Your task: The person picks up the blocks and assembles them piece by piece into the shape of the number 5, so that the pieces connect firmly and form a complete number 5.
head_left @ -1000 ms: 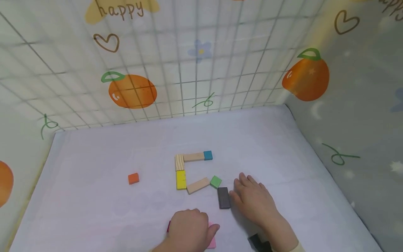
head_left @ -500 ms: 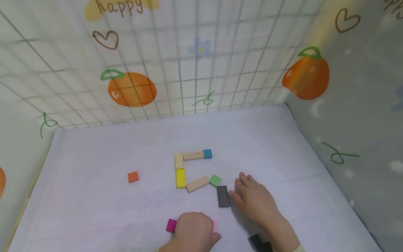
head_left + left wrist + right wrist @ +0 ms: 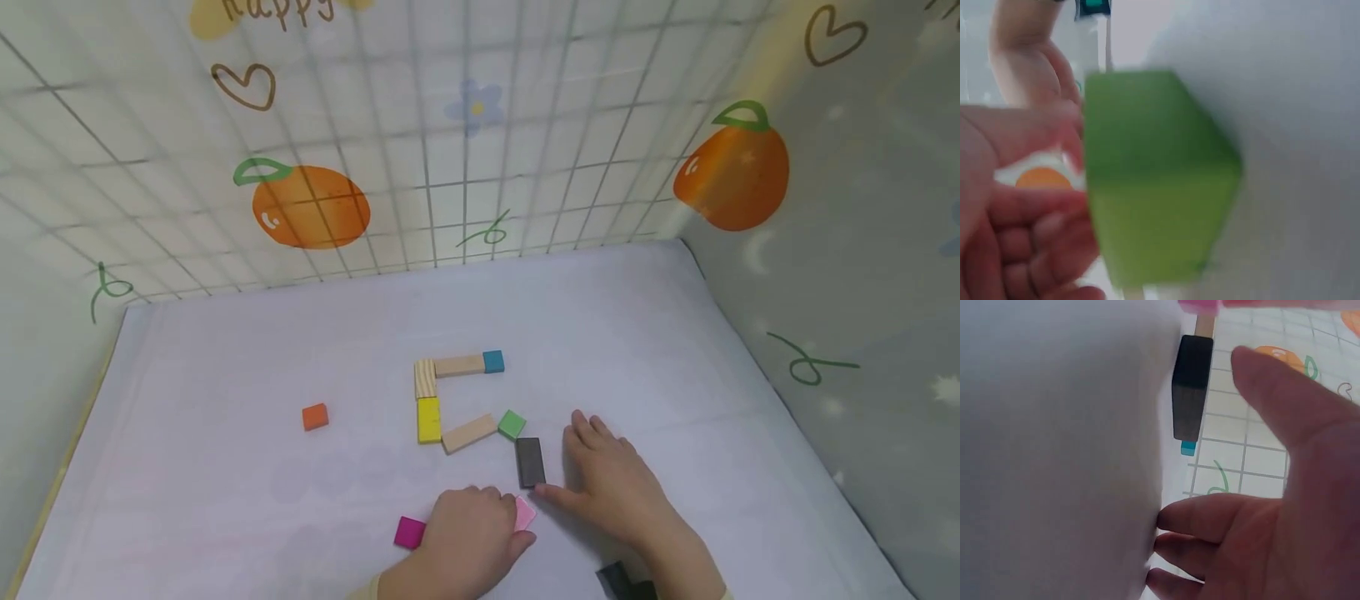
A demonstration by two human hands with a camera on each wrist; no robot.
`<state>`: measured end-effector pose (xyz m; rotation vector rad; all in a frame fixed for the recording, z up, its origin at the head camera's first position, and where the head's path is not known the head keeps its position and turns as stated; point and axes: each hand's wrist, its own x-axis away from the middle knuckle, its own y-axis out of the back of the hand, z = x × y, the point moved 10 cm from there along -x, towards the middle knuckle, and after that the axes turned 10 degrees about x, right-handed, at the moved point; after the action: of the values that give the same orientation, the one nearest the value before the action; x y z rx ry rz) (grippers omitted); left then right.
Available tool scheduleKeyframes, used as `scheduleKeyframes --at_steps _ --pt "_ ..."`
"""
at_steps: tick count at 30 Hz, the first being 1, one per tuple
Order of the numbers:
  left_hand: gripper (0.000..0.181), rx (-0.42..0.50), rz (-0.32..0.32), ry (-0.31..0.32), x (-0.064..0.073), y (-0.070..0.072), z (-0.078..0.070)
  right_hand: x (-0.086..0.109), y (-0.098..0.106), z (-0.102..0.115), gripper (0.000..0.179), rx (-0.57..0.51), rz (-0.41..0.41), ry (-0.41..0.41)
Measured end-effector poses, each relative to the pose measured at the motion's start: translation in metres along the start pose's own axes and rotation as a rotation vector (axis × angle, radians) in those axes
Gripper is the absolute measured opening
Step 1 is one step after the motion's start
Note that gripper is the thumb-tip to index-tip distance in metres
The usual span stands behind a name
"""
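Pink block poised at the loose end of a fragile line

The left hand (image 3: 472,533) pinches a pink block (image 3: 524,513) between thumb and fingers, just short of the near end of the dark grey block (image 3: 530,462). The right hand (image 3: 618,492) holds nothing; its fingers are extended on the cloth, its thumb right by that same end.

The likeliest trouble is a nudge: nothing visible fixes the pieces together, so pushing the pink block in too hard could skew the dark grey block and, through it, the green cube (image 3: 512,425) and the slanted plain wood block (image 3: 470,434). The right thumb may also get in the way or knock the grey block. The left hand could sweep aside the magenta block (image 3: 409,533) just beside it, or the larger green block (image 3: 1160,181) that looms, blurred, near its wrist. The right forearm might drag the black piece (image 3: 615,579) beside it.

The surface is covered in a pale, smooth cloth (image 3: 225,367), which may let blocks slide easily. Behind it hangs a sheer gridded curtain (image 3: 420,100) printed with oranges, hearts and a blue flower; to the right is a greyer panel (image 3: 847,250) with moon and star shapes.
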<state>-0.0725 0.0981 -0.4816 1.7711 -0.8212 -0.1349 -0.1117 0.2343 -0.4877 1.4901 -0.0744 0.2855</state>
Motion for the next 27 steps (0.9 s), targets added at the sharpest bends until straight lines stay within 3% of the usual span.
scheduleKeyframes --at_steps 5,12,20,27 --pt "0.040 -0.015 0.084 -0.003 0.005 0.001 0.003 0.000 -0.001 0.001 0.111 0.007 -0.008 -0.003" --pt "0.034 -0.146 0.196 -0.188 0.021 -0.012 -0.008 -0.001 -0.001 0.002 0.112 0.023 0.015 -0.012" --pt "0.027 -0.187 0.226 -0.266 0.028 -0.016 -0.012 -0.001 -0.005 0.001 0.120 0.020 0.019 -0.022" --pt "0.026 -0.170 0.195 -0.325 0.030 -0.015 -0.015 0.000 -0.008 -0.001 0.118 0.013 0.033 -0.017"
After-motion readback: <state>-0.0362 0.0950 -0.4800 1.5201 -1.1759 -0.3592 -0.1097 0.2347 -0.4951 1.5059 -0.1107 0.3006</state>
